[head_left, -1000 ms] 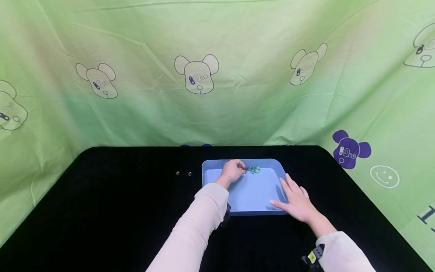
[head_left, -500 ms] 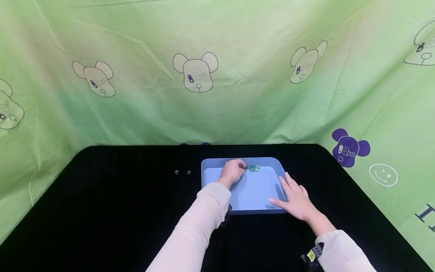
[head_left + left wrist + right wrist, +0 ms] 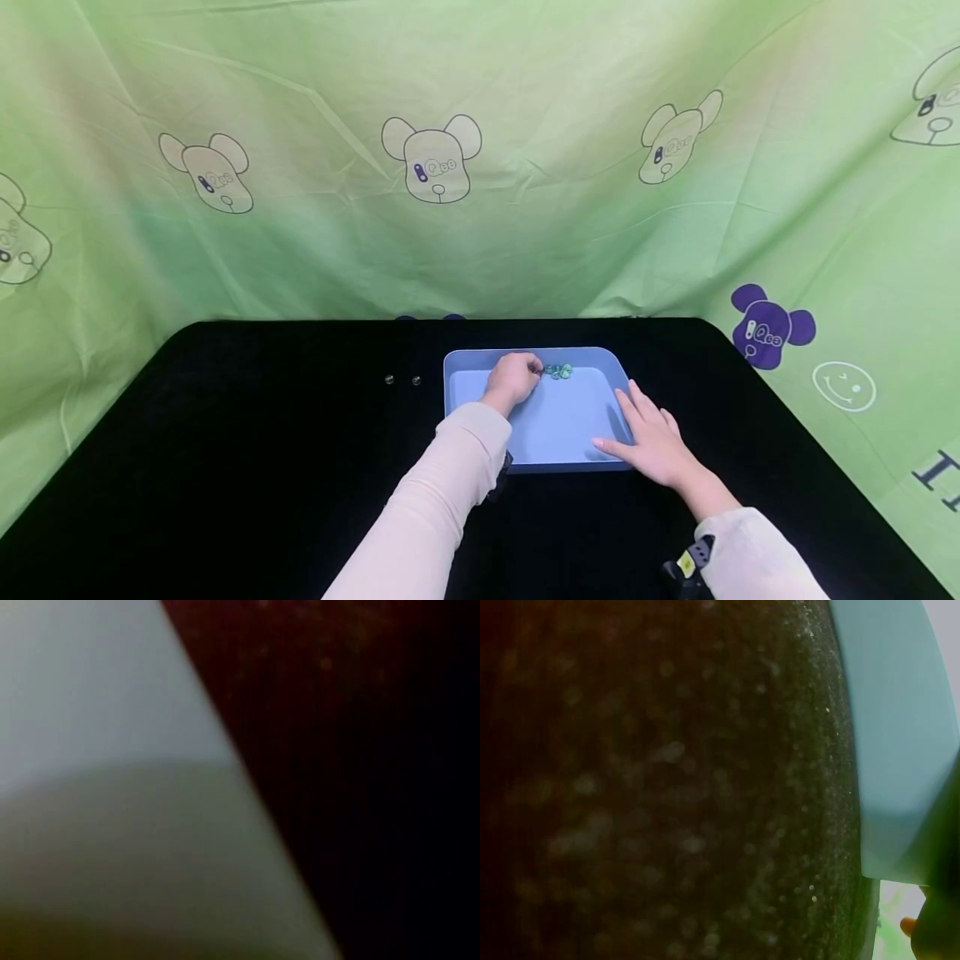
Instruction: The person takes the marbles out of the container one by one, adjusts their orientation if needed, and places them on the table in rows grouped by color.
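A shallow blue tray (image 3: pixel 573 429) lies on the black table. My left hand (image 3: pixel 510 382) reaches into its far part with fingers curled, the fingertips at the left end of a short cluster of small green glassy pieces (image 3: pixel 558 372). Those fingertips are mostly hidden behind the hand, and I cannot tell whether a piece is pinched between them. At the tray's right side, my right hand (image 3: pixel 654 442) rests with its fingers extended along the rim and the thumb reaching over the near right corner. The tray's blue wall (image 3: pixel 896 712) also shows in the right wrist view.
Two small shiny round beads, one farther left (image 3: pixel 389 380) and the other bead (image 3: pixel 416 381) nearer the tray, lie on the black tabletop (image 3: pixel 247 450). A green printed curtain (image 3: pixel 525 233) hangs behind the table. The left wrist view is blurred and dark.
The head view has shifted slightly. My left fingertips are tucked in a little more at the green pieces, while my right hand stays in place on the tray's edge.
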Motion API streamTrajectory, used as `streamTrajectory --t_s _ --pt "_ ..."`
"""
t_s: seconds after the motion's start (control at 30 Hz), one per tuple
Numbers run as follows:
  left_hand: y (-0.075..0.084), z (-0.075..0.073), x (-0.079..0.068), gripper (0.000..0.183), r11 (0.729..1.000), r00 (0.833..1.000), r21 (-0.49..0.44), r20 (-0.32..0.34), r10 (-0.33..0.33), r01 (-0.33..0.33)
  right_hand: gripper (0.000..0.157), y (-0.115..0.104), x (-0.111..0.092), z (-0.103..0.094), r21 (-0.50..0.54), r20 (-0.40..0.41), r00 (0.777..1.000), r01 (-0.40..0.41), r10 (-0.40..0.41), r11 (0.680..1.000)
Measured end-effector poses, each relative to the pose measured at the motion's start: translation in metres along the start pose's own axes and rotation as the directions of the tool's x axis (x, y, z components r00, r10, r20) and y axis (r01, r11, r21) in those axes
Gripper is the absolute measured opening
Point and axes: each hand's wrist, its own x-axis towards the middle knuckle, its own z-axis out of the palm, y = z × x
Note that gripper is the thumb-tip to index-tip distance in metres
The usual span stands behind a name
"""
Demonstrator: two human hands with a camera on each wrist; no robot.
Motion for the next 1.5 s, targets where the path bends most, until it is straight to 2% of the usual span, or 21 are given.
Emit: streamTrajectory --t_s 0.4,0.67,1.17,1.5 --pt "-0.001 0.0 -0.002 0.012 0.998 1.0 0.054 0.013 -0.014 0.013 0.088 -0.001 0.001 0.001 -0.005 -0.005 1.0 0.005 -0.005 1.0" --pt "-0.002 -0.003 -0.004 0.009 0.998 1.0 0.07 0.018 0.002 -0.003 0.089 0.001 0.002 0.002 0.001 0.004 1.0 0.008 -0.008 1.0" --pt "-0.008 -0.011 -0.009 0.006 0.999 0.998 -0.044 0.064 0.027 -0.024 0.088 -0.001 0.001 0.0 0.008 0.009 1.0 0.014 -0.014 1.0" --pt "-0.008 -0.022 -0.018 0.005 0.985 0.994 -0.152 0.047 0.095 -0.087 0.088 -0.001 0.001 -0.001 0.01 0.009 1.0 0.012 -0.013 1.0"
